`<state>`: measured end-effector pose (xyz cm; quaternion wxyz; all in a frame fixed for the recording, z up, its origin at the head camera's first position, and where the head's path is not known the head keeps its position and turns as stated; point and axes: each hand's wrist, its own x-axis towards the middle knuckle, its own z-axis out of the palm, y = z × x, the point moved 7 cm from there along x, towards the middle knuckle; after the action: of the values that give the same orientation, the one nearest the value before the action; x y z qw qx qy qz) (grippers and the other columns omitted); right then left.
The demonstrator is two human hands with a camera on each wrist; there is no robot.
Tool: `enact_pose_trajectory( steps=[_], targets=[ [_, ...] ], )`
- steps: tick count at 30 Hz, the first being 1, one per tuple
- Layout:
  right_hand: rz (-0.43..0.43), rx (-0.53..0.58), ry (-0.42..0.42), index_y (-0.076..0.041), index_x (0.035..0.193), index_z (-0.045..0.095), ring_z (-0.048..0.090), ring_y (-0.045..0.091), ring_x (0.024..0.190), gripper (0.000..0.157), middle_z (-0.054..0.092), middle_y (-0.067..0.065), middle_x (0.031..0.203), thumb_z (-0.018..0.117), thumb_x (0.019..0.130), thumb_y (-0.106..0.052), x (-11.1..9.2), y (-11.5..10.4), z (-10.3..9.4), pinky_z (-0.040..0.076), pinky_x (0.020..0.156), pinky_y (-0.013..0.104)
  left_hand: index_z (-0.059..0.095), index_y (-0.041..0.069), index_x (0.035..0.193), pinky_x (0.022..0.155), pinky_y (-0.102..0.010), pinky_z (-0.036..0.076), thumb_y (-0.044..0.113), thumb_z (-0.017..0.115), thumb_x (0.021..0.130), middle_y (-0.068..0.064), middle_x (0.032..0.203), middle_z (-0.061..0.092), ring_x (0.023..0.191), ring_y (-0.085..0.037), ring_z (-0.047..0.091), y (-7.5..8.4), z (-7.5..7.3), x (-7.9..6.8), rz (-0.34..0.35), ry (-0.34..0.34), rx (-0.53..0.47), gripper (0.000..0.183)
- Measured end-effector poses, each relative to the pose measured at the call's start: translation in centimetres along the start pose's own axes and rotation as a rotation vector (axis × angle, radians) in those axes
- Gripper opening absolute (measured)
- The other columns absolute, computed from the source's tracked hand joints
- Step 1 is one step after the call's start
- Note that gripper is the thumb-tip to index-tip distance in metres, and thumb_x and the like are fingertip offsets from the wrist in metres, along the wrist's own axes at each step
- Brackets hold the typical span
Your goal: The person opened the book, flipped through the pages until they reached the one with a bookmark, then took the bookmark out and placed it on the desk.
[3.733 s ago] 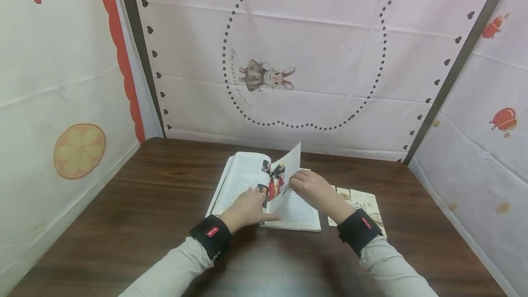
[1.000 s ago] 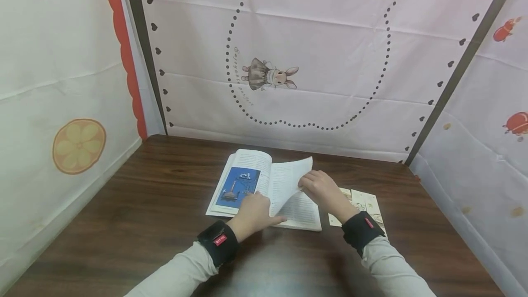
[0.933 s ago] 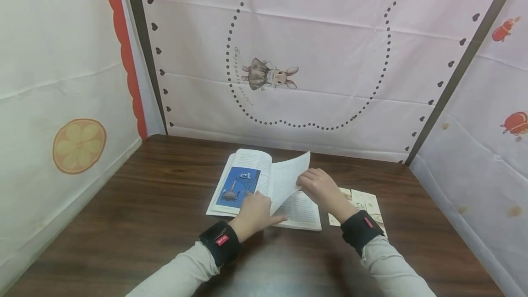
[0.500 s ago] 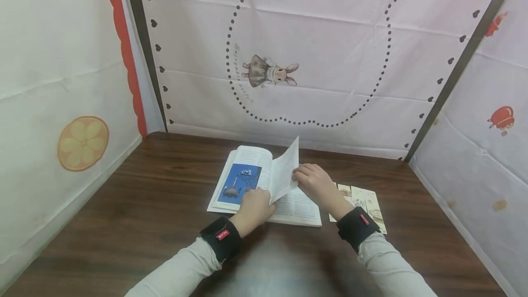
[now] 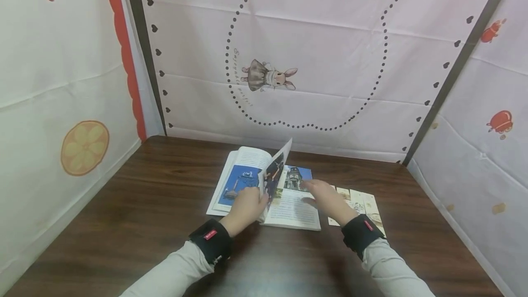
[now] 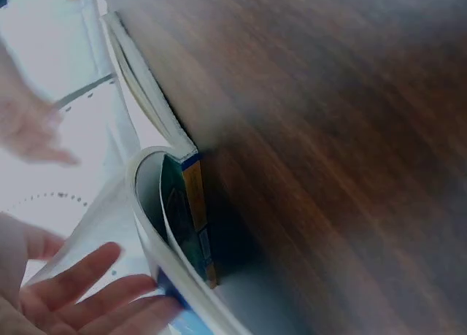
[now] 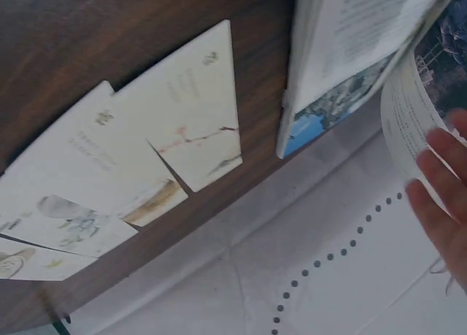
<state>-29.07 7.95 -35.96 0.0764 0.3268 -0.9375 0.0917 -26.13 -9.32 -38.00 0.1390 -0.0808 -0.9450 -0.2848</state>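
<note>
An open book (image 5: 297,212) lies on the dark wooden table. One leaf (image 5: 275,171) with a dark picture stands nearly upright near its spine. My left hand (image 5: 245,207) rests at the lower part of the left pages, beside a blue picture (image 5: 239,182), its thumb near the standing leaf. In the left wrist view the fingers (image 6: 95,266) of that hand are spread over the pages. My right hand (image 5: 330,200) is over the right page, thumb and fingers apart, holding nothing. In the right wrist view its fingers (image 7: 441,174) overlap the curved leaf.
Several cream cards (image 5: 367,203) with printed drawings lie to the right of the book, partly under my right forearm in the head view. Printed cloth walls (image 5: 313,81) enclose the table (image 5: 165,182) at the back and sides.
Leaves have been turned leftward. The right hand has let go of the leaf it pinched; the leaf now stands closer to the left hand, and a right page with a building picture shows.
</note>
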Motion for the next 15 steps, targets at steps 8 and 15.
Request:
enact_pose_trajectory(
  steps=[8,15],
  targets=[
    [0.049,0.104,-0.271,0.000,0.107,0.065,0.064,0.027,0.091,0.041,0.068,0.011,0.096,0.078,0.075,-0.021,-1.2,1.4,3.9,0.050,0.087,0.043,0.064,-0.003,0.081,0.065,-0.035,0.050,0.021,0.062,0.088,-0.013,0.078,0.062,0.076,-0.027,0.060,-1.5,-2.3,-0.5,0.026,0.198,-0.002,0.025],
    [0.029,0.112,-0.267,0.000,0.109,0.065,0.064,0.029,0.098,0.042,0.069,0.013,0.101,0.078,0.073,-0.017,-1.2,1.3,4.4,0.049,0.089,0.044,0.043,0.002,0.135,0.107,-0.070,0.008,0.023,0.078,0.075,-0.027,0.150,0.021,0.142,-0.048,0.001,-2.9,-3.4,-1.0,0.064,0.293,0.283,0.072]
  ],
)
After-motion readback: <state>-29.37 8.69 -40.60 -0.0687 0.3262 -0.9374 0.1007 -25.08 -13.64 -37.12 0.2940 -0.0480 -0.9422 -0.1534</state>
